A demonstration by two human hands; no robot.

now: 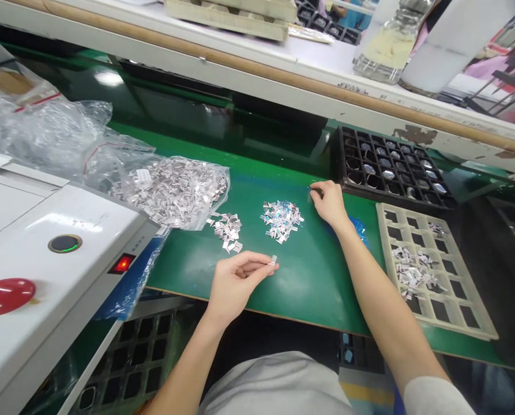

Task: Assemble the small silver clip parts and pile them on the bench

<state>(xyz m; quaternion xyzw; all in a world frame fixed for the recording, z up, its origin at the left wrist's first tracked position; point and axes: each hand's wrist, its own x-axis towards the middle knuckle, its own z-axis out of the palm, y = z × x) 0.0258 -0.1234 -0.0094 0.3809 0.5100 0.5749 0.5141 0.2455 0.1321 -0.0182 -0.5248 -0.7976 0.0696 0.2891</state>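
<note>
Between the thumb and fingers of my left hand (240, 279) is a small silvery metal piece (274, 260), held over the near part of the green mat (309, 288). My right hand (330, 203) is farther off, to the right, with thumb and forefinger pinched together. Something thin and clear may be at those fingertips, but it is too faint to name. Between the hands lies a pile of small silvery pieces with blue bits (282, 220). A smaller pile of plain silvery pieces (228, 230) lies just beyond my left hand.
A clear bag of silvery pieces (175, 190) lies open at left, behind a white machine (62, 230) with a lit red switch. At right are a black compartment tray (344, 173), a cream tray (477, 323) with silvery pieces, and blue film scraps (359, 229). A shelf (257, 75) crosses the back.
</note>
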